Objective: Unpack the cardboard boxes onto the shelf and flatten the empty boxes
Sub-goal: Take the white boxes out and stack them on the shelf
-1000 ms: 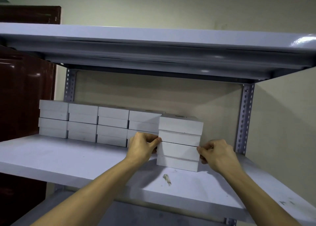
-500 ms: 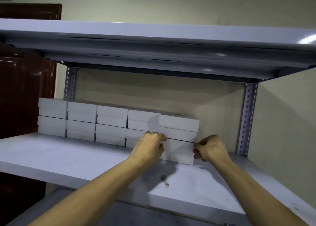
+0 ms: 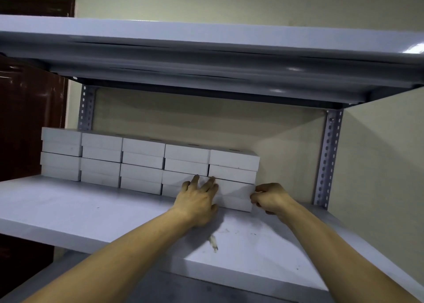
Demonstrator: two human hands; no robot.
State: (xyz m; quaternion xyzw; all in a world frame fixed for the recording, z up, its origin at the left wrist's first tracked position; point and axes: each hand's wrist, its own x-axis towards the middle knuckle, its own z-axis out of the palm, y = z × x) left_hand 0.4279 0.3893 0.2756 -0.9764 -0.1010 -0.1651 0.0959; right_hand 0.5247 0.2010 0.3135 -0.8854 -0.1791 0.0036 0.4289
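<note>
- A grey metal shelf (image 3: 87, 213) runs across the view, with a second shelf board (image 3: 206, 50) overhead on perforated uprights (image 3: 327, 160).
- A pale wall (image 3: 229, 0) stands behind the unit and a dark red-brown cabinet (image 3: 27, 119) stands at the left.
- The shelf surface bears scuffs and a small pale smear (image 3: 213, 243) near its front edge.
- White boxes (image 3: 142, 162) stand in a row of five stacks along the back of the shelf, long faces forward, long axes running left to right, lying flat.
- The rightmost stack (image 3: 234, 172) sits just beside its neighbour.
- The left hand (image 3: 197, 201) lies with fingers spread and straight, pressing the front of the lower boxes.
- The right hand (image 3: 268, 199) has curled fingers at the stack's right end, touching its lower box; whether it actually grips the box is unclear.
</note>
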